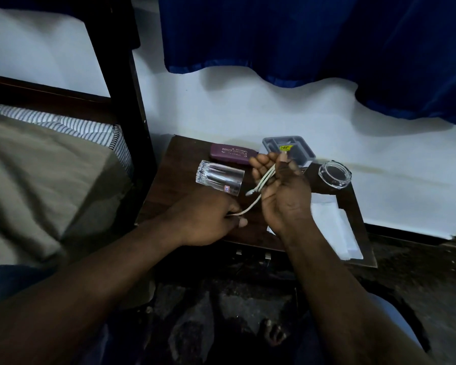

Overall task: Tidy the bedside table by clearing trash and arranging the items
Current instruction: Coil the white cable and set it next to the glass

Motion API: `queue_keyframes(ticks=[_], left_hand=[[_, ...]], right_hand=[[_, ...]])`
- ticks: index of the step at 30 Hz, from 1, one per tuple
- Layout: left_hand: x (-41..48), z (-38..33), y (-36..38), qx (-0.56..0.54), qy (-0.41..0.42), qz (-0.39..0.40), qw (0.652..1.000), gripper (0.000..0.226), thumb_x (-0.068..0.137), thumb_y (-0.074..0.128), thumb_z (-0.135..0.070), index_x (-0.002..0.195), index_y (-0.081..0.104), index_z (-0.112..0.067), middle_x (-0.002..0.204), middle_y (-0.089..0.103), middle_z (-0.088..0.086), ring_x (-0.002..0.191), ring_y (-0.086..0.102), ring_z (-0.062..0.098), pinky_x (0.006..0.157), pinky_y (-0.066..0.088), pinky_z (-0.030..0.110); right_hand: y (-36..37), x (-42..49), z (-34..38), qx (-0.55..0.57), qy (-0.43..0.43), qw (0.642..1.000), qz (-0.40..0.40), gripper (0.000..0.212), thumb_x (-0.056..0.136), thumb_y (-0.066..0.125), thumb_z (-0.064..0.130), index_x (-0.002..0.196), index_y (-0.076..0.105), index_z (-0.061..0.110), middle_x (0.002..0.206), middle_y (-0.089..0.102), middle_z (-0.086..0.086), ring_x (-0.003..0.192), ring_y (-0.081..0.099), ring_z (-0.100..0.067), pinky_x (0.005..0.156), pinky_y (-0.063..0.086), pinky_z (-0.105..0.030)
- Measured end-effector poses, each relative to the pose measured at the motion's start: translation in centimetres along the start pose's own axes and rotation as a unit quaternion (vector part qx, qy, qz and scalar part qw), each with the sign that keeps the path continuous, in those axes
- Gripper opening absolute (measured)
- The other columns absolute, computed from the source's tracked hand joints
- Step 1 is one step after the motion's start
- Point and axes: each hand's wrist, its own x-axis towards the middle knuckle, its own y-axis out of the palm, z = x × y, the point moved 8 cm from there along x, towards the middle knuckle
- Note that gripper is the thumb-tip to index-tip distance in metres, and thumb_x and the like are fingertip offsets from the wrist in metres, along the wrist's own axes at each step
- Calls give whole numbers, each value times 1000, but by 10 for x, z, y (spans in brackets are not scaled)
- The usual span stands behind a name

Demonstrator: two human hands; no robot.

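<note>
Seen from the head camera, both hands work above the dark wooden bedside table (173,180). The left hand (208,219) pinches one end of a white cord (250,206). The right hand (282,191), palm up, holds the cord's loops across its curled fingers. Behind them a clear glass tumbler (219,177) lies on its side beside a maroon spectacle case (231,153), a grey plastic tray (308,152), a glass ashtray (334,175) and white paper (329,219).
</note>
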Motion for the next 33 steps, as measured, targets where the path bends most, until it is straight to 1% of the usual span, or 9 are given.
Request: queue_keyframes(ticks=[4, 7, 9, 11, 16, 20, 23, 29, 33], left_hand=[[-3, -4, -29, 16, 29, -95, 995, 22, 95, 63, -46, 86, 70, -27, 91, 75, -1, 88, 68, 20, 76, 53, 37], [-7, 6, -57, -26, 34, -190, 981, 17, 92, 68, -40, 93, 75, -25, 92, 75, -4, 89, 69, 19, 79, 53, 37], [-9, 21, -67, -32, 1, -227, 973, 12, 91, 72, -38, 92, 75, -26, 92, 74, -5, 88, 68, 17, 78, 52, 36], [-9, 35, -69, -63, -37, -246, 966, 11, 89, 76, -36, 88, 75, -25, 85, 73, -7, 79, 67, 12, 72, 51, 32], [-5, 53, -64, -236, -84, -257, 933, 14, 80, 87, -28, 82, 76, -20, 74, 74, -5, 66, 66, 4, 63, 50, 20], [2, 53, -44, -377, -98, -159, 907, 14, 93, 74, -34, 95, 81, -21, 81, 79, -3, 71, 72, 27, 65, 59, 30], [3, 44, -32, -428, -99, -114, 891, 22, 102, 62, -33, 94, 79, -24, 76, 77, -8, 59, 59, 13, 54, 42, 20], [4, 46, -17, -578, -170, -88, 793, 23, 101, 61, -15, 117, 72, -2, 82, 71, 2, 54, 57, 6, 47, 36, 17], [2, 44, -12, -636, -183, -69, 747, 18, 101, 57, -3, 112, 71, -3, 82, 66, 5, 58, 54, 10, 50, 40, 21]], right_hand=[[4, -1, -9, -197, -41, 979, 26, 25, 110, 48, 14, 92, 64, 8, 80, 76, -5, 78, 75, -19, 76, 60, -30], [9, -4, -22, -358, -30, 931, 68, 25, 109, 52, 18, 102, 70, 1, 95, 77, -14, 87, 73, -25, 80, 58, -37], [18, -10, -33, -377, 6, 918, 124, 30, 111, 48, 22, 103, 69, 2, 81, 75, -9, 67, 70, -20, 61, 54, -29], [25, -16, -37, -365, 38, 917, 156, 38, 112, 43, 33, 93, 68, 11, 64, 68, 0, 49, 59, -13, 49, 44, -24], [28, -19, -39, -328, 93, 923, 176, 51, 108, 43, 49, 82, 64, 10, 54, 50, 1, 41, 38, -12, 43, 30, -21], [26, -21, -36, -224, 172, 938, 199, 48, 107, 44, 49, 77, 56, 13, 53, 36, 3, 37, 26, -7, 40, 21, -21], [22, -21, -32, -144, 216, 947, 190, 48, 105, 46, 49, 72, 52, 16, 52, 32, 6, 36, 25, -5, 41, 19, -21], [28, -25, -27, 18, 270, 938, 217, 42, 105, 43, 42, 70, 42, 18, 45, 30, 9, 35, 15, -6, 41, 13, -21], [36, -32, -28, 67, 309, 912, 262, 44, 105, 39, 42, 68, 42, 18, 51, 18, 8, 38, 12, -6, 43, 13, -21]])
